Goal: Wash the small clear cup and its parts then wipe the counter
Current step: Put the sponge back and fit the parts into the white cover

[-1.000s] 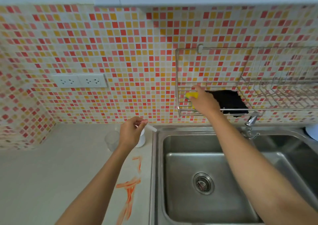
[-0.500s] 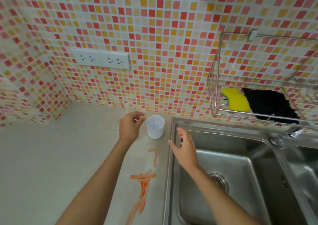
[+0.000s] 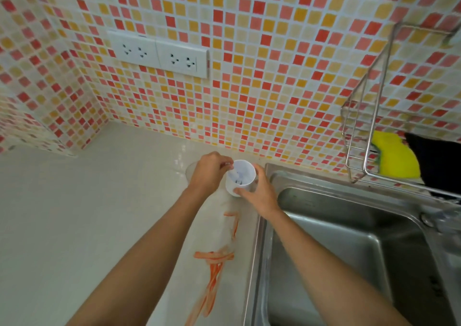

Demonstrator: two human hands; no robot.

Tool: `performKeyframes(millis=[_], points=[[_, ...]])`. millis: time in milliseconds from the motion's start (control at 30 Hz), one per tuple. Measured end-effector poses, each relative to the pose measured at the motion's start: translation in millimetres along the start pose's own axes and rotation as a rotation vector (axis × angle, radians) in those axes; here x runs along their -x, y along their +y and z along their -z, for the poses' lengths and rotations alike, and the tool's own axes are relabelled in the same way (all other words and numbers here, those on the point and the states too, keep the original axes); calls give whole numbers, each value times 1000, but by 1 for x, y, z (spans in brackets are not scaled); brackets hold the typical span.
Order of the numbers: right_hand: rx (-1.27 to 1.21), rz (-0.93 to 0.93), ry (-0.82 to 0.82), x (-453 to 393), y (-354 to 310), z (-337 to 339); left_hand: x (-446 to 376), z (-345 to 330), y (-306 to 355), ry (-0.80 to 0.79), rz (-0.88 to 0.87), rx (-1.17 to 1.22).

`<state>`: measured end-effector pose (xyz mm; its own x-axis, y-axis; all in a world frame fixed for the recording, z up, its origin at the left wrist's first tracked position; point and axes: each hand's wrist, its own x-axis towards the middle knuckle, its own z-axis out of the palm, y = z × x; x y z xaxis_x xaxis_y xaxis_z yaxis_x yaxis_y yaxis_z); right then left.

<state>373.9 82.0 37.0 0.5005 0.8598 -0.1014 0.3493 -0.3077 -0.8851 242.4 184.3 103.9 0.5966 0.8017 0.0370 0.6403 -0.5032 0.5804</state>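
A small white cup (image 3: pixel 241 176) stands on the pale counter (image 3: pixel 99 213) by the sink's left rim. My right hand (image 3: pixel 260 192) grips it, thumb on the near side and fingers round the right side. My left hand (image 3: pixel 209 173) is at the cup's left rim and pinches a small thin white part over the opening. Behind my left hand stands a small clear cup (image 3: pixel 190 170), mostly hidden. Orange smears (image 3: pixel 216 257) streak the counter near the sink's edge.
A steel sink (image 3: pixel 349 263) fills the lower right. On the tiled wall above it, a wire rack (image 3: pixel 359 136) holds a yellow sponge (image 3: pixel 395 158) and a black cloth (image 3: pixel 440 162). Two wall sockets (image 3: pixel 159 54) sit above the counter.
My right hand left the sponge in the rack, came down left over the sink and took hold of the white cup. My left hand moved its small part to the cup's rim.
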Motion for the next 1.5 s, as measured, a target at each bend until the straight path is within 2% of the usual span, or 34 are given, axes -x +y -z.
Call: performKeyframes(millis=[800, 933, 1000, 1133, 1167, 1233, 1300, 1433, 1500], points=[[-47, -68, -27, -8, 6, -7, -29, -36, 6, -144, -121, -179], [-80, -85, -30, -10, 4, -9, -21, -29, 3, -152, -110, -80], [-73, -79, -60, -13, 3, -11, -6, -21, -3, -40, -86, 82], [-51, -91, -56, -16, 4, -13, 33, -5, -30, 447, -70, 221], [-49, -107, -42, -17, 3, -12, 43, -4, -39, 545, -34, 240], [-54, -159, 2, -17, 1, -10, 59, -6, -61, 634, 111, 288], [-69, -201, 25, -15, 0, -9, 67, -14, -86, 574, 224, 320], [-129, -260, -55, -11, 1, -1, 62, -28, -113, 209, 334, 278], [-217, -314, -73, -11, -1, 6, 52, -32, -112, 116, 339, 302]])
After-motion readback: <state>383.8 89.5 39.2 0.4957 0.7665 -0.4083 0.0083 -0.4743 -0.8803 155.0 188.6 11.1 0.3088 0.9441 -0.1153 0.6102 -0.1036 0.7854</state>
